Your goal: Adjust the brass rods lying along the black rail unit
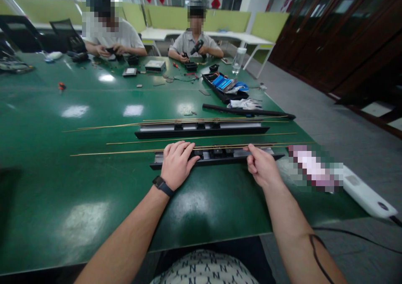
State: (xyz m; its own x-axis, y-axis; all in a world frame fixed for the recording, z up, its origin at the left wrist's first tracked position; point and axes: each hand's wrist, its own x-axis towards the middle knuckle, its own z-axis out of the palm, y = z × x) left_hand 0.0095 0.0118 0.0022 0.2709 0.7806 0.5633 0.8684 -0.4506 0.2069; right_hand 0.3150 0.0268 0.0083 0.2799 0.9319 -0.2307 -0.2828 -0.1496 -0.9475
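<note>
A long black rail [216, 162] with a silvery inner face and several small black blocks lies crosswise in front of me. Thin brass-coloured rods [116, 152] run along its top and stick out far to the left. My left hand [178, 160] is wrapped over the rail's left part, fingers across the rods and thumb on the near side. At the right end, my right hand [262, 165] pinches a rod between thumb and index finger, other fingers curled. Behind lies a similar rail [201, 131] with rods along it; one loose rod [141, 142] rests between the two.
A black tube [266, 113], white gloves [245, 104] and a black tray [220, 92] with blue packets lie beyond. To the right is a white power strip [366, 192] with a cable. Two people sit across the green table [103, 217]; one holds a power drill [197, 47].
</note>
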